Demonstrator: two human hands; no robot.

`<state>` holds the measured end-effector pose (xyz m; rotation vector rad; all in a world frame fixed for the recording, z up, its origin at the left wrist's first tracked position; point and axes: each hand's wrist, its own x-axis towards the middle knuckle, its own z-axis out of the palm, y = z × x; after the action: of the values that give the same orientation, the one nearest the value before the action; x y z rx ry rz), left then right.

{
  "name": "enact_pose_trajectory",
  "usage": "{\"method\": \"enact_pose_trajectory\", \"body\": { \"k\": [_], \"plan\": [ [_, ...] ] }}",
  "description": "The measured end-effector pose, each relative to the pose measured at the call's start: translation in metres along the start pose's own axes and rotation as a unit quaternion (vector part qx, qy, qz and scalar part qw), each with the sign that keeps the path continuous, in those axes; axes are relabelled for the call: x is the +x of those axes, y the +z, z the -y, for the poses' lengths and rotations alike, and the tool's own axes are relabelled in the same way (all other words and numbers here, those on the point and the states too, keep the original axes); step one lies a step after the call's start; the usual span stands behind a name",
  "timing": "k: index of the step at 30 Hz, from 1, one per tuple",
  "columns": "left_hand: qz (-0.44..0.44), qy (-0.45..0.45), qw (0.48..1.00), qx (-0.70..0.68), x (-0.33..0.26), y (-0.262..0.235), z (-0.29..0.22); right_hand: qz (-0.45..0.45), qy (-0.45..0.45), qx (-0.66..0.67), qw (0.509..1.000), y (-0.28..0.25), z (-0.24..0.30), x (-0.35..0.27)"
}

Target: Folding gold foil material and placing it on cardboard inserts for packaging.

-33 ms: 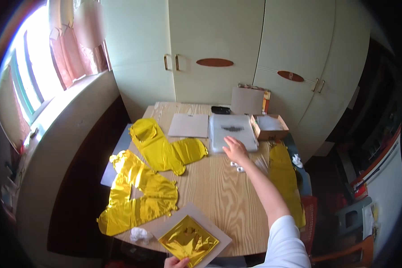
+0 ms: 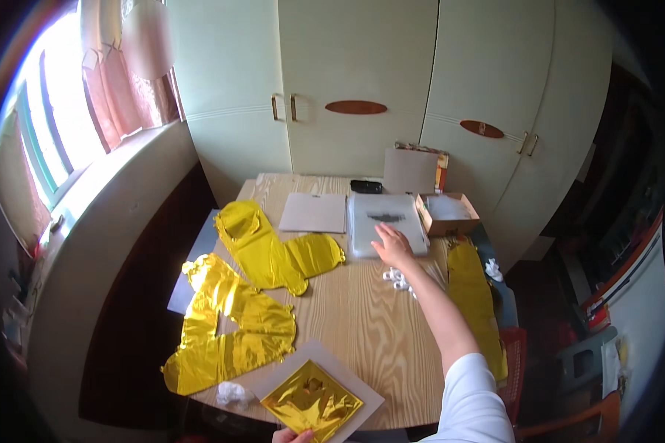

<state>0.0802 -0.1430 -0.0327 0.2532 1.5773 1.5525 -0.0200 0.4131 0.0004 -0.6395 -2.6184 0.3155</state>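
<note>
At the near edge my left hand [image 2: 295, 435] pinches the corner of a folded gold foil sheet [image 2: 314, 402], perhaps a flat foil balloon, which lies over a grey card [image 2: 369, 395]. My right arm reaches across the table, and my right hand [image 2: 393, 245] is over the near part of a stack of clear plastic bags [image 2: 373, 207] with a dark print. Its fingers are stretched out and hold nothing; whether they touch the top bag I cannot tell. Small white pieces [image 2: 397, 277] lie just below that hand, partly behind the forearm.
Two flat gold foil shapes [image 2: 255, 247] [image 2: 236, 340] cover the table's left side; another gold foil piece [image 2: 473, 303] lies along the right edge. A grey board [image 2: 312, 213], a black tray [image 2: 366, 187] and a cardboard box [image 2: 451, 224] stand farther back. Crumpled white material [image 2: 233, 394] sits near left.
The whole view has shifted slightly. More of the small white pieces below my right hand shows now. Both hands stay in nearly the same places.
</note>
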Motion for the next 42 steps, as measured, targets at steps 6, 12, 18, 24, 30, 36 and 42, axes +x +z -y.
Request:
{"method": "enact_pose_trajectory", "body": {
  "k": [6, 12, 18, 24, 30, 36, 42],
  "plan": [
    [-0.048, -0.021, 0.998, 0.028, 0.002, 0.006, -0.041, 0.086, 0.095, -0.077, 0.989, 0.032, -0.027, 0.03],
    [-0.033, -0.037, 0.999, 0.006, 0.01, 0.01, -0.05, 0.075, 0.138, -0.005, 0.988, 0.039, -0.044, 0.044],
    [-0.015, -0.012, 1.0, 0.004, 0.002, 0.006, -0.042, -0.043, 0.043, 0.062, 0.996, -0.013, 0.019, 0.026],
    [-0.062, 0.066, 0.985, -0.146, -0.002, -0.015, 0.002, 0.148, 0.052, 0.091, 0.983, -0.055, 0.141, -0.116],
    [-0.02, 0.048, 0.981, -0.187, -0.022, -0.029, 0.016, 0.28, -0.011, -0.084, 0.956, -0.02, 0.165, -0.212],
    [0.041, -0.049, 0.982, -0.175, -0.03, -0.021, 0.031, 0.183, -0.123, -0.071, 0.973, -0.015, 0.142, -0.243],
    [0.068, -0.106, 0.976, -0.176, -0.026, -0.005, 0.04, 0.107, -0.142, 0.004, 0.984, -0.013, 0.145, -0.256]
  ]
}}
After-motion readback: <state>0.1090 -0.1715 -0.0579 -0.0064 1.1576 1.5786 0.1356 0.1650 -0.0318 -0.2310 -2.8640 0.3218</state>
